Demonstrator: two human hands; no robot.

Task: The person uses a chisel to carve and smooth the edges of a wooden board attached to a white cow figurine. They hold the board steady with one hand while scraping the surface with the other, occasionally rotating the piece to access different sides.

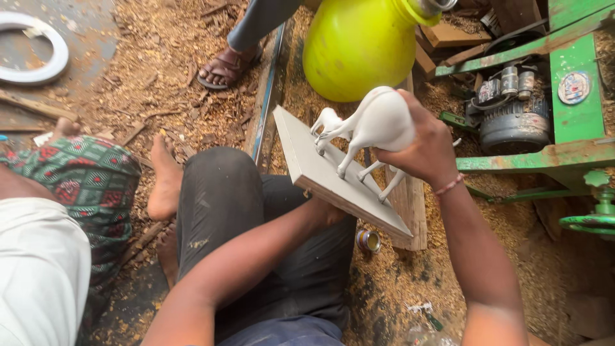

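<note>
My left hand (330, 211) sits under the grey base board (333, 173), mostly hidden, so I can't tell its grip. My right hand (419, 144) clasps the white animal figure (378, 122) around the body, held tilted over my lap. It looks rigid and light, with thin, fragile legs; body and board are the safe holds.

A yellow jug (359, 48) stands just above the grip, a green machine (570, 109) to its right, a small tin (368, 241) below, sawdust (179, 64) all around.
</note>
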